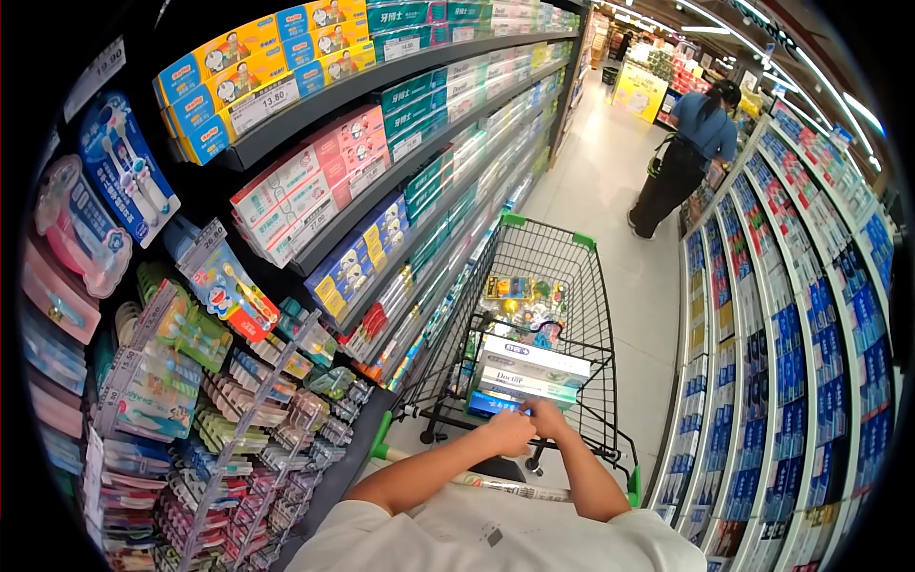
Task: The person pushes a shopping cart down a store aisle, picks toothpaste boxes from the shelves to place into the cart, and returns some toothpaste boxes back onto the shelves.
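Where shelves [334, 97] flank cart [583, 242], person [688, 153] ahead

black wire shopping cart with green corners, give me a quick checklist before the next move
1. Hands on the white printed handle: not ok; the left hand and right hand are both beyond it, close together.
2. White-and-green rectangular boxes within the black wire shopping cart: ok.
3. Fingers gripping the blue rectangular box: cannot tell; the hands are beside it, but contact is unclear.
4. Cart clear of the dark left shelf: cannot tell; its left side is close.
5. Aisle ahead free of people: not ok; a person in a blue top stands towards the right.
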Demonstrator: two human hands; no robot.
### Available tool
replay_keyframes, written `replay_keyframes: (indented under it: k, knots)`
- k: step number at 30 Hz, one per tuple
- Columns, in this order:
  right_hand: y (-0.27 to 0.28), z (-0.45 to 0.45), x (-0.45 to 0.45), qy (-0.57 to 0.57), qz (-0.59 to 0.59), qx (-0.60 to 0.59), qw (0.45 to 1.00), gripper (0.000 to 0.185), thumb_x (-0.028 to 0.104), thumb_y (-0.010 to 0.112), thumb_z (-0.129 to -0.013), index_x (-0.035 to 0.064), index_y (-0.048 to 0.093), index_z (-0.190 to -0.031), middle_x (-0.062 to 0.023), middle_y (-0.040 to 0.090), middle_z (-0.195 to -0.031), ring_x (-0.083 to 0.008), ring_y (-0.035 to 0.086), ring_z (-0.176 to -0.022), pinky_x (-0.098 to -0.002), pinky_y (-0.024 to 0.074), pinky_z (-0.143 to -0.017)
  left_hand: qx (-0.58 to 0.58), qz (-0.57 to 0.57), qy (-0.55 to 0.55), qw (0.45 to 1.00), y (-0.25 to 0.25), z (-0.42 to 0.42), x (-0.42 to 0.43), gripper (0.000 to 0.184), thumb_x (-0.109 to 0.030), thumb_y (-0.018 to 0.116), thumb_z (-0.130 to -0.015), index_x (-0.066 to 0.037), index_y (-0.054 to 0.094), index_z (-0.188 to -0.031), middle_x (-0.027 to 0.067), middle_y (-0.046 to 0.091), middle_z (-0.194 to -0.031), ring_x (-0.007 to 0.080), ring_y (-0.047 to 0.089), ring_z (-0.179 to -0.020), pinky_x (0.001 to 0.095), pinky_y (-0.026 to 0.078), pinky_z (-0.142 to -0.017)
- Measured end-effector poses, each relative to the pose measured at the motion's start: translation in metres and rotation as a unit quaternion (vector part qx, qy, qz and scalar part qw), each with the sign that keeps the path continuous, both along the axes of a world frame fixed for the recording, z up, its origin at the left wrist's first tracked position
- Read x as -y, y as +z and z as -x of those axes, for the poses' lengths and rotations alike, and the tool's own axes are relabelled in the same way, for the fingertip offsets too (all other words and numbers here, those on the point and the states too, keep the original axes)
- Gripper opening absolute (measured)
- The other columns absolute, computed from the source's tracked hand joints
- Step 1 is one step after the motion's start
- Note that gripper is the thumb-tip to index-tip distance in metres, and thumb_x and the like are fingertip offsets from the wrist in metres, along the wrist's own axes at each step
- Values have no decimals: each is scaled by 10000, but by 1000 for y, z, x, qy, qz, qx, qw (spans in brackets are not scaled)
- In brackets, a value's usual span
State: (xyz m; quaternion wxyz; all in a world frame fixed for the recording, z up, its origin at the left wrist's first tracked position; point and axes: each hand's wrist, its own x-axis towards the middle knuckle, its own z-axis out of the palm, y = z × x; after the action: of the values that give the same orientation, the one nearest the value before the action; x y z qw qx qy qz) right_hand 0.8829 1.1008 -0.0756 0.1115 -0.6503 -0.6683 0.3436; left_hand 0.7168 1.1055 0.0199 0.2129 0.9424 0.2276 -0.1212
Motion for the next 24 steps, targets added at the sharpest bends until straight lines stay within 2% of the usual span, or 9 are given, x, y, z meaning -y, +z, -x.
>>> replay_keyframes:
  k: [3, 4, 6, 7, 12, 15, 20, 22, 24]
  knots:
    - [3, 2, -1, 31, 15, 12, 999, 252, 320, 646, -810, 104, 702, -927, -203, 676, -889, -368, 640, -868, -439, 497, -752, 15, -3, 40, 999, 11, 21, -15, 392, -401, 735, -747, -38, 690, -890, 145, 691, -866, 312, 674, -860, 430, 537, -738]
    - [5, 3, -3, 34, 33, 10, 999, 272, 345, 657, -810, 103, 708, -923, -203, 680, -884, -353, 650, -855, -431, 502, -740, 24, 1, 68, 997, 22, 32, -18, 399, -394, 749, -733, -38, 688, -903, 145, 691, -891, 307, 672, -880, 426, 537, -747]
    - [13, 4, -6, 7, 59, -8, 998, 293, 365, 660, -819, 94, 713, -917, -196, 686, -844, -339, 665, -812, -417, 510, -724, 4, -14, 113, 993, 28, 54, -25, 399, -397, 732, -748, -41, 679, -921, 136, 678, -917, 300, 655, -902, 418, 522, -753]
    - [7, 2, -9, 3, 53, -39, 998, 292, 346, 675, -826, 63, 713, -884, -168, 659, -721, -257, 625, -650, -381, 477, -612, 9, -25, 139, 990, 25, 65, -26, 399, -392, 726, -754, -47, 674, -946, 127, 667, -930, 295, 639, -928, 410, 501, -791]
    - [0, -7, -25, -3, 44, -28, 999, 339, 343, 679, -826, 23, 703, -937, -163, 659, -712, -250, 619, -647, -374, 480, -629, 34, -37, 245, 968, 21, 97, -18, 412, -381, 709, -775, -55, 651, -1020, 110, 627, -1002, 277, 567, -1037, 387, 413, -917]
    - [3, -16, -36, -18, 61, -17, 998, 332, 331, 679, -824, 15, 688, -927, -148, 647, -702, -233, 608, -656, -364, 471, -627, 134, -77, 277, 948, 12, 92, -16, 424, -367, 694, -783, -32, 637, -1037, 103, 605, -1022, 264, 524, -1079, 372, 379, -950]
    - [4, -34, -59, -5, 36, -4, 999, 343, 344, 669, -830, 17, 683, -935, -174, 655, -721, -261, 625, -675, -372, 478, -648, 170, -81, 297, 936, 6, 72, -41, 396, -344, 672, -807, -26, 637, -1040, 105, 599, -1000, 266, 528, -1055, 369, 379, -950]
    - [10, -40, -71, -2, 21, 25, 999, 326, 382, 651, -838, 65, 701, -893, -198, 666, -755, -350, 652, -735, -424, 496, -685, 179, -70, 293, 936, 5, 63, -53, 388, -343, 661, -818, -22, 635, -1034, 111, 603, -1009, 271, 528, -1059, 374, 374, -963]
    - [8, -50, -83, 3, 19, 25, 1000, 314, 370, 651, -838, 63, 700, -890, -199, 665, -752, -356, 649, -724, -423, 495, -680, 188, -61, 299, 934, 3, 53, -65, 386, -343, 657, -822, -23, 635, -1037, 111, 605, -1017, 274, 528, -1065, 376, 371, -971]
